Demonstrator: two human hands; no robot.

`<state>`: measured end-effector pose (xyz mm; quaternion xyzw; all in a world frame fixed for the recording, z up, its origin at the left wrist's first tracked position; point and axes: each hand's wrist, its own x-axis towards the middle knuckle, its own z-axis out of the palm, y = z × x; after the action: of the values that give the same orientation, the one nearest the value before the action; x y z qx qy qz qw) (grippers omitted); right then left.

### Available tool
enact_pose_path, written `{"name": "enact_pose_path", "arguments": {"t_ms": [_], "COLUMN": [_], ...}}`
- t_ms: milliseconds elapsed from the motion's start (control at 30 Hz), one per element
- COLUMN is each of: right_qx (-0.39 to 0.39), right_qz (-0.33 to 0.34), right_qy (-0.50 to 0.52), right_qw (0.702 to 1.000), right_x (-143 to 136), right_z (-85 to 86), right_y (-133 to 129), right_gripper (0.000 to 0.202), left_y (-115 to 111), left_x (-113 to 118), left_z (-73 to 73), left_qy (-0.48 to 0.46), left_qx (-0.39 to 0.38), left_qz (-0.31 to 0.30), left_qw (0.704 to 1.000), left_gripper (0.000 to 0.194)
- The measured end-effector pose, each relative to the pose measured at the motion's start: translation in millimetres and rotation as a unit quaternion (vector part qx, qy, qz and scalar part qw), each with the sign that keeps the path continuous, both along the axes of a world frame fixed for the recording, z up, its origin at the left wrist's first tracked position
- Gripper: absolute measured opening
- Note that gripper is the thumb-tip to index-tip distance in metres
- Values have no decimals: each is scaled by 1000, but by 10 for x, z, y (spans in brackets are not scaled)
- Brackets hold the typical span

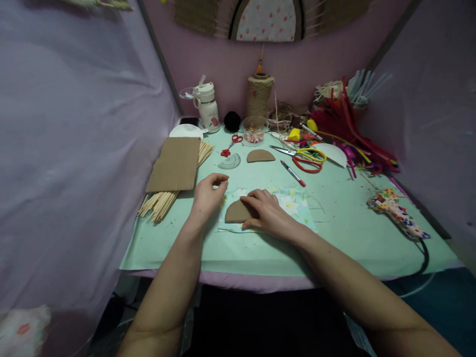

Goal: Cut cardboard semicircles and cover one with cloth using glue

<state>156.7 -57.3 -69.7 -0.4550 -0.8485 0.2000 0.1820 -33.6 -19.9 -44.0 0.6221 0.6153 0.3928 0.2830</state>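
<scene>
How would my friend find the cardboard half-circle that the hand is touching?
On the pale green table, look near the front for the flowery cloth. The brown cardboard half-circle lies on it, touched by the right hand. A similar half-circle farther back lies off the cloth, with no hand on it.

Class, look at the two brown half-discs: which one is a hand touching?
The nearer half-disc, over the flowered cloth, under the right hand; the farther half-disc lies untouched near the scissors.

Left arm [174, 267]: bare, stretched forward
Left hand [209, 193]: fingers curled, thumb tip near fingertips
Right arm [334, 258]: bare, slanting inward
Right hand [267, 210]: palm down, thumb and forefinger apart
</scene>
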Motion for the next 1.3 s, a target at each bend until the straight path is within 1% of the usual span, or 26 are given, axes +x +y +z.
{"name": "enact_pose_path", "arguments": {"t_ms": [167,333,533,700,900,967,1033,1133,1233,1300], "right_qx": [-4,3,13,9,5,6,6,8,8,6], "right_qz": [8,15,13,10,10,9,0,-39,-89,-113], "right_qy": [-2,-6,-10,-19,-1,7,18,53,93,108], "right_qw": [1000,1000,1000,1000,1000,1000,1000,998,992,988], "right_x": [-39,-68,-66,-71,-44,-15,21,79,139,180], "right_z": [30,5,-25,-20,4,18,23,19,29,53], "right_y": [-6,9,18,18,-5,-12,-6,35,91,120], "right_gripper": [64,66,65,65,66,62,50,32,22,18], "left_y": [-10,-5,0,-4,-4,-5,-9,-22,-41,-49], "left_x": [6,0,-7,-2,-8,-10,-6,8,12,0], "left_z": [17,10,6,7,5,7,12,18,7,-12], "left_qy": [0,-1,5,1,-4,-4,5,46,106,135], "left_qx": [-3,-3,-4,-3,-3,0,3,8,17,21], "left_qz": [2,2,0,-1,-2,-2,-5,-35,-111,-158], "left_qw": [1000,1000,1000,1000,1000,1000,1000,998,988,978], "left_gripper": [18,16,16,17,17,17,18,19,22,28]}}
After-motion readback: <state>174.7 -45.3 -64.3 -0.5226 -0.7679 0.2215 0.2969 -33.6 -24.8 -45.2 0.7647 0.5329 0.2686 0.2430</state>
